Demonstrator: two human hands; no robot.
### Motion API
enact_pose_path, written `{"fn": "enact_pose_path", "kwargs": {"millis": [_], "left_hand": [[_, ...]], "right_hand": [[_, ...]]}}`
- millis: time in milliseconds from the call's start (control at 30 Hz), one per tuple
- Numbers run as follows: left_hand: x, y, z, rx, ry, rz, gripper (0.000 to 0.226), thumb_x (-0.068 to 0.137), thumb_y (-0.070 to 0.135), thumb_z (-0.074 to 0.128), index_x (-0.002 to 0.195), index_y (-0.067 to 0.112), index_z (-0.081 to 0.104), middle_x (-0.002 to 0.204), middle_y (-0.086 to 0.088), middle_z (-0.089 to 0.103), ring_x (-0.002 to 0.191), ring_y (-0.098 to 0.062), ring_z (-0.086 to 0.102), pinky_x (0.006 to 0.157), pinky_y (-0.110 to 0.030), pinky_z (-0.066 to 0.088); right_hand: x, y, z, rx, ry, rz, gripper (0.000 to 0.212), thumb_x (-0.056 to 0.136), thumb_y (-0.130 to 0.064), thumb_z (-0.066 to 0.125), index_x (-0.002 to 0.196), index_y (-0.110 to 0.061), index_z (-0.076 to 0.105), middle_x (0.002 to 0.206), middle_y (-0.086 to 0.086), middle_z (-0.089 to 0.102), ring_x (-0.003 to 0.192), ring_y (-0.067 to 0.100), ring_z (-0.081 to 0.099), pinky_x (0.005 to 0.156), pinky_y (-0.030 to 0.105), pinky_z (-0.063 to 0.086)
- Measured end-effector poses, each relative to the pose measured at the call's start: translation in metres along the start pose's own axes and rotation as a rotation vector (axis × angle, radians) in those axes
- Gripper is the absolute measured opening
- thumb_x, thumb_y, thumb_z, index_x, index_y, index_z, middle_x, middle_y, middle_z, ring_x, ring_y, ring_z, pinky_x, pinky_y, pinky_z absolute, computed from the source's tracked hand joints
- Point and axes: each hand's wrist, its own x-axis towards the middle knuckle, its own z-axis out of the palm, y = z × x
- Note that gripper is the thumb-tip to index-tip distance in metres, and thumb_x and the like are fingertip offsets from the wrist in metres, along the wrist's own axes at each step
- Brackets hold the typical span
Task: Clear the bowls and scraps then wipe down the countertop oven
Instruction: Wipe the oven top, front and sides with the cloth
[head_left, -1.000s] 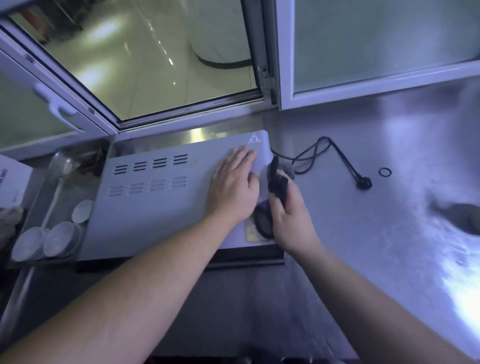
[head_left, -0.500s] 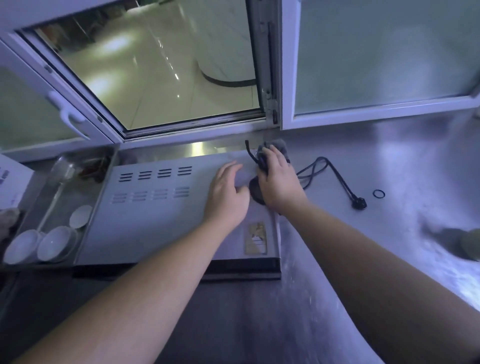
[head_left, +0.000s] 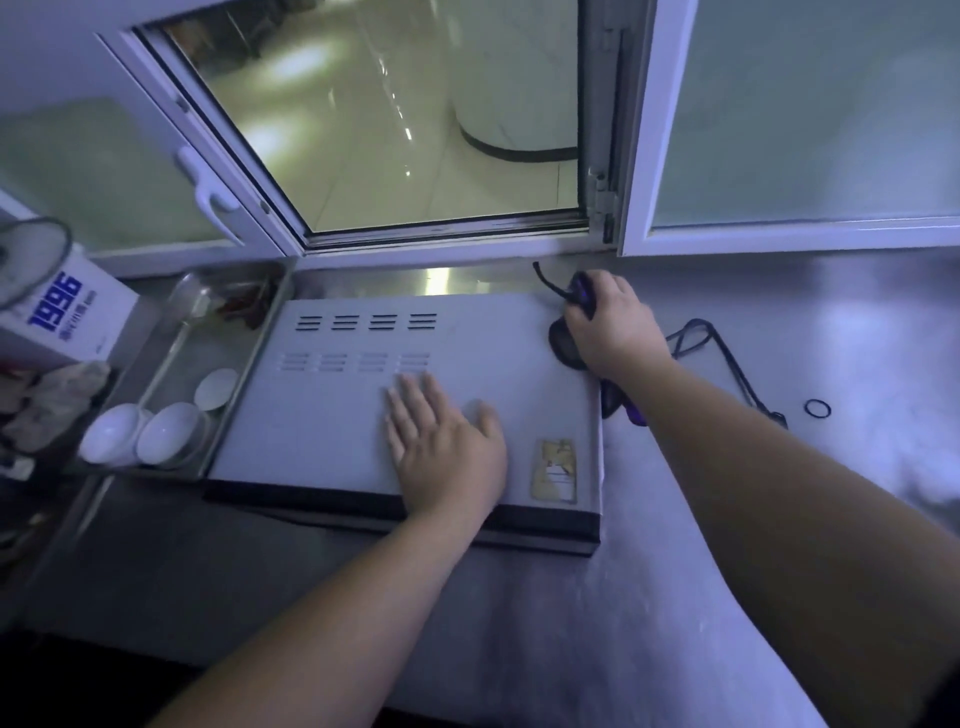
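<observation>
Wiping step: right hand clenches a dark cloth at the oven top's far corner, left hand flat, bracing; next, sweep leftward.

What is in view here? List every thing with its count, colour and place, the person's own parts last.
oven: one, grey with a black front, on the counter below the window.
cloth: one, dark, on the oven's far right corner under the right hand.
bowls: three, white, in the tray.
tray: one, metal, left of the oven.
carton: one, white with blue print, far left.
cord: one, black, on the counter right of the oven.
ring: one, black, right of the cord.
window: one, white frame, open behind the oven.
left hand: one, flat on the oven top.
right hand: one, holding the cloth.
</observation>
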Motion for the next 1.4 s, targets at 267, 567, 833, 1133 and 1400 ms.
{"fn": "enact_pose_path", "kwargs": {"millis": [267,567,833,1133,1400], "left_hand": [[-0.002,-0.002,-0.005,0.026,-0.047,0.067,0.086,0.098,0.060,0.023,0.162,0.009,-0.004,0.169,-0.010,-0.012,0.156,-0.024,-0.017,0.126,-0.042,-0.009],[0.022,-0.050,-0.020,0.058,-0.086,0.329,0.086,0.096,0.060,0.029,0.163,0.013,0.001,0.170,-0.008,-0.007,0.157,-0.022,-0.010,0.127,-0.040,-0.005],[0.054,-0.097,-0.035,0.140,-0.190,0.656,0.087,0.096,0.068,0.019,0.162,0.019,-0.011,0.168,0.000,-0.020,0.154,-0.015,-0.020,0.126,-0.036,-0.008],[0.097,-0.135,-0.043,0.188,-0.237,0.976,0.090,0.091,0.073,0.015,0.163,0.023,-0.007,0.169,0.007,-0.018,0.153,-0.009,-0.021,0.126,-0.033,-0.008],[0.138,-0.155,-0.057,0.269,-0.298,1.269,0.088,0.091,0.074,0.017,0.162,0.028,-0.009,0.168,0.011,-0.019,0.152,-0.006,-0.022,0.127,-0.036,-0.004]], "right_hand": [[0.001,-0.003,-0.003,0.006,0.022,0.020,0.042,0.099,-0.042,0.051,0.135,-0.021,0.050,0.133,0.007,0.051,0.117,0.036,0.055,0.089,0.038,0.039],[-0.062,-0.001,0.009,0.086,0.176,0.160,0.028,0.098,-0.041,0.050,0.118,-0.021,0.051,0.120,0.002,0.050,0.106,0.033,0.055,0.081,0.038,0.038],[-0.141,-0.015,0.032,0.200,0.342,0.327,0.035,0.101,-0.038,0.054,0.131,-0.023,0.051,0.136,0.001,0.051,0.118,0.027,0.053,0.087,0.036,0.038],[-0.226,-0.056,0.068,0.345,0.472,0.502,0.025,0.101,-0.041,0.051,0.123,-0.029,0.051,0.125,-0.005,0.049,0.103,0.018,0.054,0.084,0.036,0.040],[-0.285,-0.092,0.121,0.431,0.595,0.591,0.026,0.098,-0.046,0.055,0.120,-0.034,0.050,0.121,0.000,0.058,0.108,0.024,0.061,0.097,0.045,0.050]]}}
